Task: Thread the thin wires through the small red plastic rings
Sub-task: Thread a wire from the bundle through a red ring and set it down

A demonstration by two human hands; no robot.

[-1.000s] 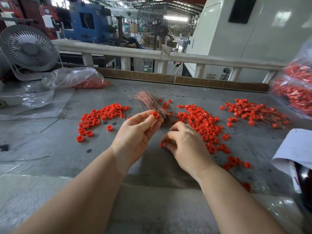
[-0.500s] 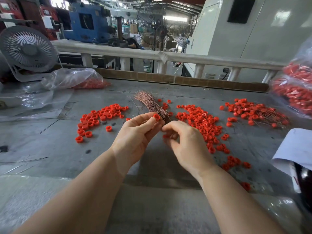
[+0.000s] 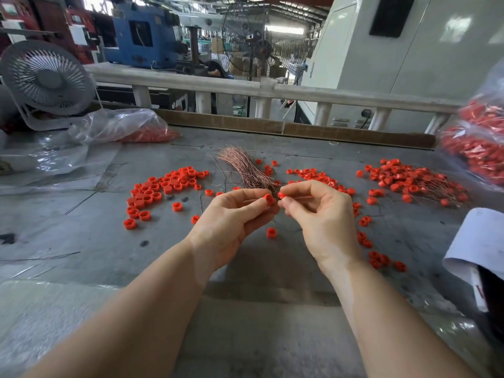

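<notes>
My left hand pinches a small red ring between thumb and forefinger above the grey table. My right hand pinches a second red ring right beside it, the two rings almost touching. A thin dark wire trails down below the hands. A bundle of thin copper wires lies fanned out just behind my fingertips. Loose red rings lie in a group at the left and a strip at the right. Rings with wires through them are heaped at the far right.
A clear bag of red rings and a white desk fan sit at the back left. Another full bag stands at the right edge, a white paper-wrapped object below it. One ring lies under my hands. A white railing borders the table's far side.
My right hand lifted from the table with a red ring and came up beside the ring in my left hand. My left hand stayed nearly still.
</notes>
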